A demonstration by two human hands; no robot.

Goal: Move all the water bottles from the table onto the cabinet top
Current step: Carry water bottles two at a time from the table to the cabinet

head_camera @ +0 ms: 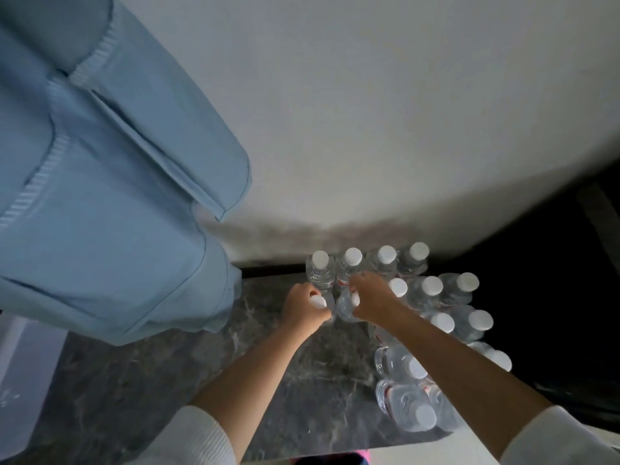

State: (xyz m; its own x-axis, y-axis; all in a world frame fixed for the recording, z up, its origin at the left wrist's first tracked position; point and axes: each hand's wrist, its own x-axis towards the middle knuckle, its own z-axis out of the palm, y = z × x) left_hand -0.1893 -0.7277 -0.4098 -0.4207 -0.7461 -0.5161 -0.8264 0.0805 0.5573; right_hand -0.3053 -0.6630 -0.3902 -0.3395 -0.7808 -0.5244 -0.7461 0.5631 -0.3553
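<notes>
White sleeves [188,437] frame the near edge, and beyond them the dark marbled worktop [161,391] runs to a pale wall [369,112], with blue cloth [100,179] hanging at the left and upright water bottles [432,297] clustered along its right side and back edge. Each hand is clamped on one bottle near the cap: the left hand [302,308] on the left bottle [318,302], the right hand [370,302] on the right bottle [347,305], the two just beside each other, directly before the back row. Both stand roughly upright, so setting them down looks like a straight lowering.

No legible text on bottle labels [389,394]
</notes>
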